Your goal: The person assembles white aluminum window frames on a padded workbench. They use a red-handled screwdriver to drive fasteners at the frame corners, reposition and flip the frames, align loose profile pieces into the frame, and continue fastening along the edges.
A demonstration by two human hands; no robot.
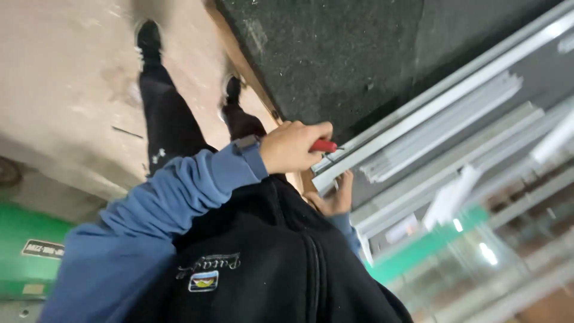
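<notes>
My left hand (292, 146) is closed around a red-handled tool (323, 145), whose tip meets the end of a long white metal profile (418, 116). A watch sits on that wrist, above a blue sleeve. Just below, my right hand (335, 197) rests against the underside of the same profile's end, fingers curled on its edge. The profile lies on a dark speckled bench top (335, 54). The view is tilted, and my black vest fills the lower middle.
More pale metal profiles (454, 137) lie stacked alongside, running to the upper right. A green machine body (24, 239) stands at the lower left. My legs and dark shoes (148, 39) stand on a bare concrete floor (66, 78). Blurred racks lie at the lower right.
</notes>
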